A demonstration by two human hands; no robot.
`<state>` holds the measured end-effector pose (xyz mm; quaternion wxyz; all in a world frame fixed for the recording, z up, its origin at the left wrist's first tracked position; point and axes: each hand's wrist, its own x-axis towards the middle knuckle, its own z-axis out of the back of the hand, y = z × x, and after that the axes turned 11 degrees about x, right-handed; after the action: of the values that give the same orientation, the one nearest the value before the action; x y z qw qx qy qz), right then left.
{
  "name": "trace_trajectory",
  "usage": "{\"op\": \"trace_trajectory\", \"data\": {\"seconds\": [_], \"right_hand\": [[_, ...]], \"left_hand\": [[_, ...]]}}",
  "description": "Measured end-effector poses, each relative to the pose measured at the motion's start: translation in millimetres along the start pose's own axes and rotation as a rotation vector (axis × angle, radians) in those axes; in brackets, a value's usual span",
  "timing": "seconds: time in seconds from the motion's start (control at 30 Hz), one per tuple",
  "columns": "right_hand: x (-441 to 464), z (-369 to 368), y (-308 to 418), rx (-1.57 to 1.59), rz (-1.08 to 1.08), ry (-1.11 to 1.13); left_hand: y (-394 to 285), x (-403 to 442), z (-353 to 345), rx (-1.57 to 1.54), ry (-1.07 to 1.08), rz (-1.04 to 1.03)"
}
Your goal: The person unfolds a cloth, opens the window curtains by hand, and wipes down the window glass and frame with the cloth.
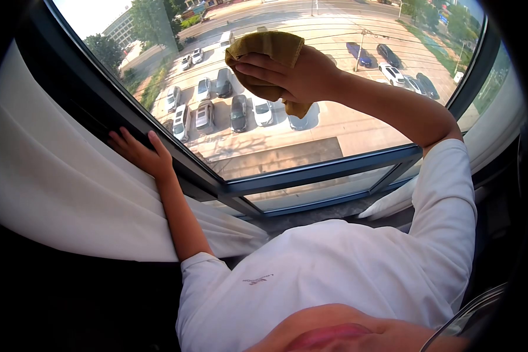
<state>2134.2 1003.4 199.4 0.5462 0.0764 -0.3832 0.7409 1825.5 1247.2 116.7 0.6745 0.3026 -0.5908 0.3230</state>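
A folded yellow-brown cloth (270, 50) lies against the window pane (293, 135), near the upper middle of the view. My right hand (290, 73) presses on it, its fingers partly covered by the cloth's folds. One corner of the cloth hangs below the palm. Farther left and lower, my left hand (142, 154) rests on the dark window frame (185, 155) with fingers spread and nothing in it.
White curtains hang on the left (58, 176) and at the right edge (496, 138). A lower window section with a dark crossbar (322, 170) runs below the pane. Through the glass, parked cars (239, 112) and a road show far below.
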Motion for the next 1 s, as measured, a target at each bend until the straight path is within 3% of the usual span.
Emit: {"op": "trace_trajectory", "data": {"seconds": [0.27, 0.63, 0.93, 1.0], "right_hand": [[-25, -47, 24, 0.097, 0.122, -0.023], [-42, -59, 41, 0.292, 0.123, 0.128], [-58, -59, 27, 0.095, 0.262, 0.202], [-60, -49, 17, 0.116, 0.237, 0.109]], "left_hand": [[-1, -1, 0, -0.007, -0.008, 0.003], [0, -2, -1, 0.000, -0.007, -0.005], [4, -6, -4, 0.009, 0.003, -0.005], [4, -7, -5, 0.008, 0.003, 0.000]]}}
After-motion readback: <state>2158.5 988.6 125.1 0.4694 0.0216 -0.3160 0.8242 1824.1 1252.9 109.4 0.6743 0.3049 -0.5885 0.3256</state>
